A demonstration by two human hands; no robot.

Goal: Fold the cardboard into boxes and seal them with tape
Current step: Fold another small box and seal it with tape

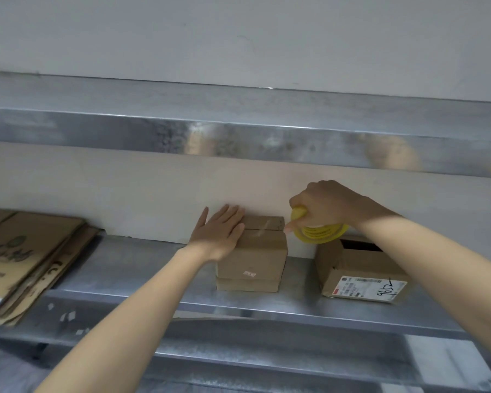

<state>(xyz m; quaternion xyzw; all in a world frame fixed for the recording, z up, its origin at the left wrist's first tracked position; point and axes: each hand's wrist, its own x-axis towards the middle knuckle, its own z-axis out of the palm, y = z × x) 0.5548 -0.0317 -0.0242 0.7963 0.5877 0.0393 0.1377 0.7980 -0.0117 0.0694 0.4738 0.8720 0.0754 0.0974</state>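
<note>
1. My left hand (219,231) lies flat on top of the box (253,256). Its fingers (233,217) are straight and together, pressing on the left part of the lid and holding nothing.
2. My right hand (326,205) grips the yellow tape roll (321,232) with its fingers curled round it, just right of the box's top edge. One fingertip shows at the box's upper right corner.
3. The box stands upright on the steel table (153,265), close to the wall, mid view. Its flaps are closed, and a clear tape strip (264,225) crosses the top seam toward the roll.
4. A second box (360,270) sits to the right, apart from the first and partly under my right forearm. It has a white label on its front and a dark gap at the top.
5. A flat cardboard stack (26,256) lies at the table's left end, well apart from the box.
6. A steel shelf (238,131) runs above, with blurry reflections on it.
</note>
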